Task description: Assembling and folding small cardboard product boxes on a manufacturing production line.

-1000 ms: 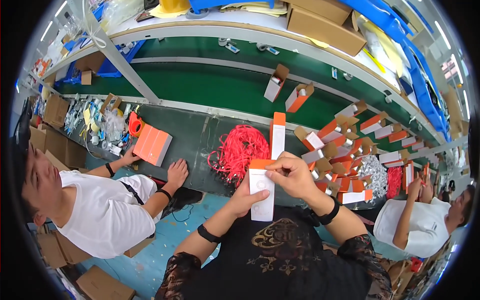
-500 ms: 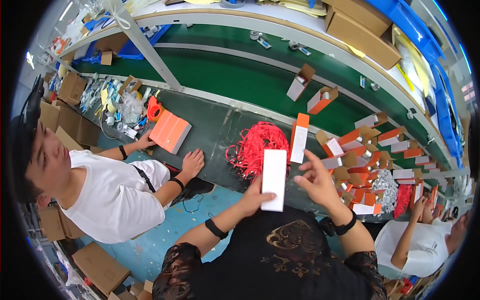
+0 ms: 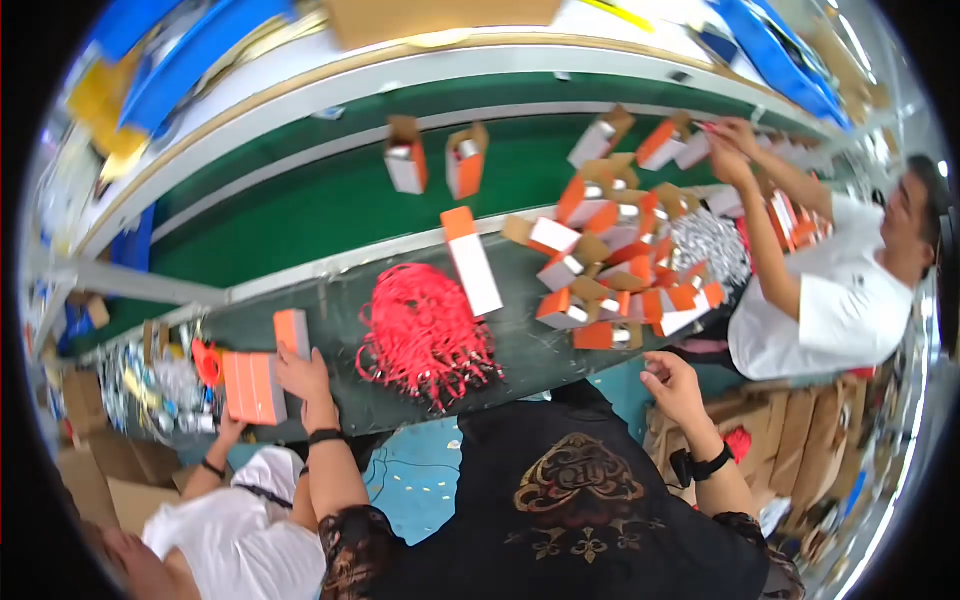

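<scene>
At the left of the bench my left hand [image 3: 306, 378] grips the lower end of a narrow orange-and-white box [image 3: 291, 328]. This box stands beside a block of orange boxes [image 3: 252, 388], which a person in a white shirt touches from the left. My right hand [image 3: 676, 386] is raised off the bench edge on the right, fingers apart and loosely bent, with nothing visible in it. Between my hands lie a pile of red lanyards [image 3: 425, 330] and a long box [image 3: 474, 268] with a white side and an orange flap.
Open-topped orange and white boxes [image 3: 620, 240] crowd the bench to the right, beside a silvery heap [image 3: 708, 245]. Two more boxes stand on the green belt [image 3: 340, 190]. A second person works at the far right. Mixed parts [image 3: 165, 385] lie at the left.
My view has swung right. My left hand has carried the narrow box leftward to the orange block. My right hand has drawn back from the long box, and the right-hand person's arms reach toward the belt.
</scene>
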{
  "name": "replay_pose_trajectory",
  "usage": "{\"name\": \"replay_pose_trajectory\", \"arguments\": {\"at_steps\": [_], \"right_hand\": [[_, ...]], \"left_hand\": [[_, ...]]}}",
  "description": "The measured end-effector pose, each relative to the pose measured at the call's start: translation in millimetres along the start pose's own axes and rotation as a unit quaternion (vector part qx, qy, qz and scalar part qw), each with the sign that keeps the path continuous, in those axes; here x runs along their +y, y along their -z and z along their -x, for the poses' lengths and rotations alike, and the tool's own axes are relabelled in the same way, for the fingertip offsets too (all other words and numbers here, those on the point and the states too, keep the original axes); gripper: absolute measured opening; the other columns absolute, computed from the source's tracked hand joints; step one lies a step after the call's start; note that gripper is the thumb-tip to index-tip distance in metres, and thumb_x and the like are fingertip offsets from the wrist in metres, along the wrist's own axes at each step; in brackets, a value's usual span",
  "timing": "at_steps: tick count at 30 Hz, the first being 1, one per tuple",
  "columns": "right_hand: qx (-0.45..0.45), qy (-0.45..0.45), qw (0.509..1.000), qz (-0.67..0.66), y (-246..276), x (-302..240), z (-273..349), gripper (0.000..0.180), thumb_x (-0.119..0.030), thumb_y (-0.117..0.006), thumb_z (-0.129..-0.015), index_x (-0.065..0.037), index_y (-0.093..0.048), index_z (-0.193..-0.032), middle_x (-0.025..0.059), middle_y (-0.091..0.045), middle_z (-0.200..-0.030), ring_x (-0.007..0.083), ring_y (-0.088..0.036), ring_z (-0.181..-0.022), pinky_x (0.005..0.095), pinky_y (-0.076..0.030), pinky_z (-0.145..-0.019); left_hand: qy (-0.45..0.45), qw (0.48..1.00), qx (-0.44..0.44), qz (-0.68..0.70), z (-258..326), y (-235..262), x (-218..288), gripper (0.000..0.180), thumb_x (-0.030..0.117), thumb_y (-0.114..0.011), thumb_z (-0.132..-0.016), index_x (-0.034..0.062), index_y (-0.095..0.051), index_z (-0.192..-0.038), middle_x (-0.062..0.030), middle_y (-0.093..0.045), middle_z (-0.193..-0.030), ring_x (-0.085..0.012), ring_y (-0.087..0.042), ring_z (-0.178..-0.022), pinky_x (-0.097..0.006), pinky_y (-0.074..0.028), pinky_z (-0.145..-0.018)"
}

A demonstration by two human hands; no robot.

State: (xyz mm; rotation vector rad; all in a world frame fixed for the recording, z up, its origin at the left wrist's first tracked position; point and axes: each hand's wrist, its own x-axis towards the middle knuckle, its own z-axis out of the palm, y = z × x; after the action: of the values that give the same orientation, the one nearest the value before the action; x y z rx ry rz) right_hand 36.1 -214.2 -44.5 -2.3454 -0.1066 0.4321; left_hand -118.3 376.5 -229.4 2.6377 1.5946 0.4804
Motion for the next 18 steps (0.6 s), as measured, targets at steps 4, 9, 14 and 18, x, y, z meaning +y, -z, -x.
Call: {"name": "replay_pose_trajectory", "arguments": {"at_steps": [4,9,14,18], "right_hand": [[0.053,-0.055,0.997,-0.005,10.2,49.0,24.4,0.030,-0.007,-0.073,-0.085,-0.002,-0.067,-0.114,0.0039,-0.066,-0.086,0.0082,-0.060,-0.073,0.0245,-0.050,-0.066],[0.046,-0.030,0.998,0.019,38.2,76.7,16.0,0.029,-0.019,-0.073,-0.082,-0.006,-0.070,-0.108,0.0145,-0.068,-0.093,0.0281,-0.065,-0.074,0.0371,-0.054,-0.070],[0.249,-0.074,0.965,0.043,80.0,157.8,-33.7,0.024,-0.015,-0.071,-0.082,-0.004,-0.070,-0.103,0.0158,-0.068,-0.086,0.0285,-0.068,-0.079,0.0377,-0.054,-0.071],[0.239,-0.077,0.967,0.050,93.7,231.1,-113.8,0.022,-0.013,-0.068,-0.083,-0.005,-0.069,-0.103,0.0165,-0.069,-0.087,0.0315,-0.069,-0.082,0.0415,-0.054,-0.071]], "left_hand": [[-0.121,0.978,-0.013,0.172,52.5,-15.7,70.0,0.053,0.019,-0.074,-0.079,0.0020,-0.058,-0.127,-0.0205,-0.062,-0.117,-0.0394,-0.054,-0.114,-0.048,-0.041,-0.101],[0.009,0.796,-0.268,0.543,192.6,-22.8,161.6,0.026,0.009,-0.066,-0.092,-0.0032,-0.063,-0.115,-0.0013,-0.063,-0.086,-0.0091,-0.056,-0.074,-0.025,-0.047,-0.067],[-0.068,0.727,-0.429,0.531,268.3,7.8,200.3,0.022,0.006,-0.066,-0.091,-0.0014,-0.064,-0.113,0.0000,-0.065,-0.086,-0.0062,-0.057,-0.073,-0.021,-0.046,-0.067],[-0.070,0.759,-0.460,0.454,275.1,28.8,197.5,0.026,0.005,-0.066,-0.091,-0.0020,-0.063,-0.115,-0.0002,-0.066,-0.087,-0.0066,-0.060,-0.076,-0.020,-0.048,-0.069]]}}
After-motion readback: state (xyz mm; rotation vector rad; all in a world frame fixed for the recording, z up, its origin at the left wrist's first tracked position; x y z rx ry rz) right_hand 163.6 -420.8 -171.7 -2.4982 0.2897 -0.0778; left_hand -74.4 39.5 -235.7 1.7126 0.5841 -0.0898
